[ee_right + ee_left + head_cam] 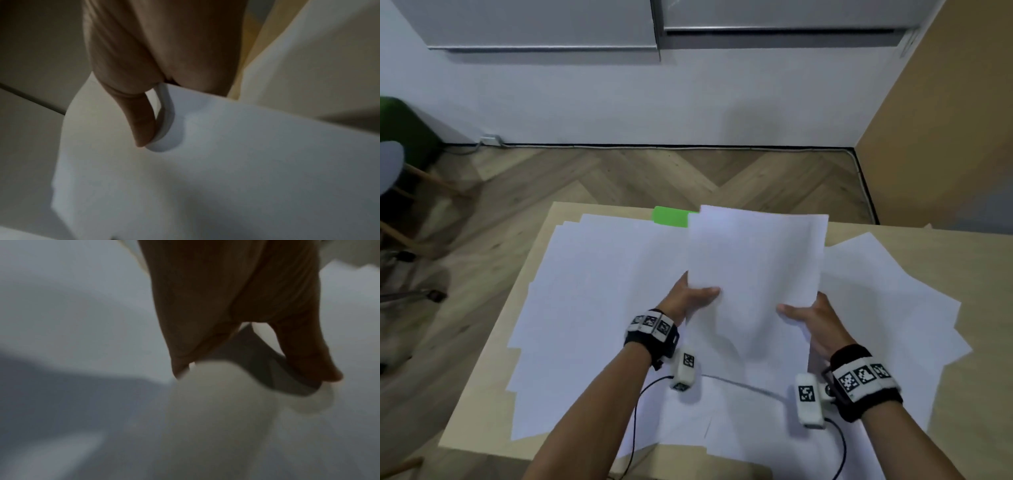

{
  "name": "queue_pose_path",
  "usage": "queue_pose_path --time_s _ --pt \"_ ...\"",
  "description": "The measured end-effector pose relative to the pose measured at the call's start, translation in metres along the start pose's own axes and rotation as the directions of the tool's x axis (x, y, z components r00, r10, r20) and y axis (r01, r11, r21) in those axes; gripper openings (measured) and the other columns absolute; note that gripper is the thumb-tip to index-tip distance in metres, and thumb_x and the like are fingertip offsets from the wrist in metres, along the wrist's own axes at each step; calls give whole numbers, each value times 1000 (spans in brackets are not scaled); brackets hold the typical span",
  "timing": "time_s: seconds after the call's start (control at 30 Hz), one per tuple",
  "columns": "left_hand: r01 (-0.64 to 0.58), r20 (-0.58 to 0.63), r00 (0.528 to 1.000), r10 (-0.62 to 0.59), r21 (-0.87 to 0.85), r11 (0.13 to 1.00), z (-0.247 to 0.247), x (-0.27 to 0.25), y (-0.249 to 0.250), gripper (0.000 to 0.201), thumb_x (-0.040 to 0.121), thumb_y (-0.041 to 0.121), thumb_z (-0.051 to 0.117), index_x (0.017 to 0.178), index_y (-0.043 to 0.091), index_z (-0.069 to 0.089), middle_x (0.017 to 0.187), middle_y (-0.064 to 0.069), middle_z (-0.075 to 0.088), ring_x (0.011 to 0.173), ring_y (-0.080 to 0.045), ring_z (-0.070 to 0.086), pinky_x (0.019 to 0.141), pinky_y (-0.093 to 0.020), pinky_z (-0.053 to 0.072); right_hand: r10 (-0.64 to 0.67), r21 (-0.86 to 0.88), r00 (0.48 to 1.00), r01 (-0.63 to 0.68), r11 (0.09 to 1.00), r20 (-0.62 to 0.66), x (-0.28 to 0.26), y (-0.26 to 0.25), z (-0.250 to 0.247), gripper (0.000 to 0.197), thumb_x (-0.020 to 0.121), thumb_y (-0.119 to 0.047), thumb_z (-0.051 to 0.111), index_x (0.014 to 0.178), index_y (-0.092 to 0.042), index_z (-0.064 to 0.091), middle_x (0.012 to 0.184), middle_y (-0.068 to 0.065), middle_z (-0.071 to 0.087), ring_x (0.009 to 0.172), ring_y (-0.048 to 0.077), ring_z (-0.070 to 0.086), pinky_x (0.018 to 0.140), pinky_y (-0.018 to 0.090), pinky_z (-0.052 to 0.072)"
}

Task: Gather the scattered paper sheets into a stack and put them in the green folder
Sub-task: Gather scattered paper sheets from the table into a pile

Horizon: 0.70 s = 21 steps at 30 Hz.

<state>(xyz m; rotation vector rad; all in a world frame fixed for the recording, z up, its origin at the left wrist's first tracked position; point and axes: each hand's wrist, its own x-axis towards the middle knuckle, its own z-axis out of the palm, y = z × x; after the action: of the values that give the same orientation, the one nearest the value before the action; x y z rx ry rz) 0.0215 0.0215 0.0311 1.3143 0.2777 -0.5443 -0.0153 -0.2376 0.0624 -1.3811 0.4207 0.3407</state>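
Note:
A white paper stack [755,274] is held tilted above the table, its near edge gripped at both corners. My left hand [693,296] pinches the left corner, thumb on top. My right hand [804,317] pinches the right corner the same way. The right wrist view shows a thumb [141,123] pressing the bent edge of the stack [164,113]. Several loose white sheets [592,291] lie spread over the table on both sides. Only a corner of the green folder [671,216] shows at the far edge, behind the papers.
The light wooden table [962,394] has bare wood at its right and near-left edges. Black cables [635,414] trail from my wrist cameras over the sheets. A chair [400,178] and a green object stand on the floor to the left.

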Motion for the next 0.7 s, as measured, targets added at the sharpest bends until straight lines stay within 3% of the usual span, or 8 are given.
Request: queue_pose_path --time_s 0.07,0.13,0.27,0.4,0.47,0.53,0.6,0.7 --pt "-21 72 997 18 49 999 -8 1 14 60 66 13 83 120 0 62 113 -17 70 101 -32 67 82 -36 56 -53 -5 998 53 999 -38 0 -20 -3 34 85 14 64 115 -2 67 107 13 76 100 30 72 86 38 59" --pt "-67 86 995 58 100 993 0 -7 33 53 68 12 83 118 3 65 117 -16 69 107 -30 66 91 -39 55 -96 -40 992 93 995 -81 0 -35 1 25 88 7 66 109 -6 69 107 12 76 101 31 72 91 42 56" --pt "-266 -39 961 273 136 955 26 -16 60 26 80 3 76 105 2 69 106 -14 72 92 -22 69 86 -37 57 -184 -29 957 182 983 -225 -5 -47 20 19 90 -5 71 108 -9 67 106 7 75 91 18 72 88 37 56" --pt "-397 -60 911 409 143 906 33 -21 73 12 83 6 75 94 6 71 96 -12 71 85 -21 65 82 -45 55 -260 -94 900 242 966 -350 -6 -50 25 68 83 -32 81 130 0 43 117 2 54 107 17 53 98 29 43" --pt "-403 -72 906 417 152 902 26 -19 72 24 78 12 79 96 0 70 97 -15 71 85 -22 63 82 -50 54 -260 -117 909 234 965 -325 -5 -48 24 85 76 -39 86 135 1 40 130 7 52 120 21 49 105 33 39" --pt "-351 -97 924 371 174 920 19 -13 62 36 71 20 84 100 2 70 103 -17 72 90 -25 66 87 -53 52 -254 -101 926 235 967 -280 -7 -43 28 79 70 -31 91 131 0 50 127 7 63 116 20 62 103 34 47" --pt "-282 -102 945 312 235 930 15 -10 48 45 64 29 87 99 6 72 104 -16 73 96 -29 69 89 -56 52 -240 -66 940 231 971 -243 -7 -33 32 51 75 -7 85 121 -6 63 114 3 72 102 12 71 92 29 56" --pt "-266 -78 950 303 313 912 11 -10 35 47 65 34 86 103 10 72 107 -12 73 106 -32 67 91 -56 51 -261 -56 937 255 965 -232 -4 -32 34 33 78 3 79 106 -11 69 101 0 74 85 4 72 77 22 55"
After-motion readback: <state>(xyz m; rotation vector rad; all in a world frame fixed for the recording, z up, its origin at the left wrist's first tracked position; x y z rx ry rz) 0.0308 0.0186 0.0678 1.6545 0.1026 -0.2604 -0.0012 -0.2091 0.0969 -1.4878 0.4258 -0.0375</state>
